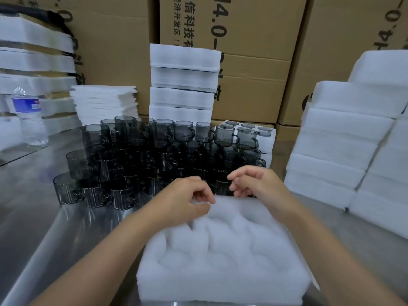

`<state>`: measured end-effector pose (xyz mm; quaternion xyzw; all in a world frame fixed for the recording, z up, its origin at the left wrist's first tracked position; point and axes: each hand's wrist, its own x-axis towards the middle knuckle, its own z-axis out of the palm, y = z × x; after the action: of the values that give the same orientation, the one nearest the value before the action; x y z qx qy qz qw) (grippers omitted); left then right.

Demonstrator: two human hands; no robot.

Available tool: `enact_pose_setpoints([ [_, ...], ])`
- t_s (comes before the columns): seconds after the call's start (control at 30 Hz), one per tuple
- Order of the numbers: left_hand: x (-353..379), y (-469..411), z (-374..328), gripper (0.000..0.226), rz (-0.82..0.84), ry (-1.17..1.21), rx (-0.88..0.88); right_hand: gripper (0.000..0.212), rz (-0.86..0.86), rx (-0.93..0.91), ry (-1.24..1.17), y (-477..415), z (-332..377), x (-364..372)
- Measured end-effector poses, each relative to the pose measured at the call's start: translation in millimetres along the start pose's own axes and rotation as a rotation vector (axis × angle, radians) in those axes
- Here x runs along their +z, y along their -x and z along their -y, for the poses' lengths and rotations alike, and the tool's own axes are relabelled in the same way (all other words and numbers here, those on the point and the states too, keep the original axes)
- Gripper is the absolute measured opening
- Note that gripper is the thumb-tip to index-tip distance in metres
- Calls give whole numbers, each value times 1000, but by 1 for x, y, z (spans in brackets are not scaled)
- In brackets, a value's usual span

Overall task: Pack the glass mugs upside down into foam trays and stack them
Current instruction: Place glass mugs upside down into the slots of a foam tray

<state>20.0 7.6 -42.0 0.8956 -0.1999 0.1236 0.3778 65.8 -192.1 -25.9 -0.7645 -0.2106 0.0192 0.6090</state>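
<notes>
The glass mugs (123, 164) are piled on the counter (33, 206); they look smooth and fragile, best held around the body. The left hand (187, 199) fingers seem to pinch the far edge of the soft, light foam tray (223, 257). The right hand (254, 182) fingers are loosely curled and hold nothing.

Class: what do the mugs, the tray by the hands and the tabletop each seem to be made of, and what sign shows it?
Mugs: smoky grey glass, glossy; you see through them. Tray: white foam, matte and soft-looking, with rounded hollows. Tabletop: probably stainless steel, brushed; it mirrors the mugs dimly.
</notes>
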Motion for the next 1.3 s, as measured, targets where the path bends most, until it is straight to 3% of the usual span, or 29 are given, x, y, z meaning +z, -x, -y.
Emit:
enact_pose_setpoints([
  [0.13,1,0,0,29,3,10,-14,29,-247,19,-81,12,-6,-8],
  [0.37,0,1,1,25,13,38,-37,28,-340,113,-11,1,-7,-15],
  [0.57,1,1,2,26,12,54,-14,24,-662,-16,511,-9,-21,-30],
  [0.7,0,2,1,24,20,90,-29,28,-536,180,800,-8,-32,-32],
  [0.9,-2,3,1,26,-8,145,-67,12,-387,370,764,-9,-34,-34],
  [1.3,-1,4,1,27,-2,121,-44,18,-218,326,895,0,-28,-44],
])
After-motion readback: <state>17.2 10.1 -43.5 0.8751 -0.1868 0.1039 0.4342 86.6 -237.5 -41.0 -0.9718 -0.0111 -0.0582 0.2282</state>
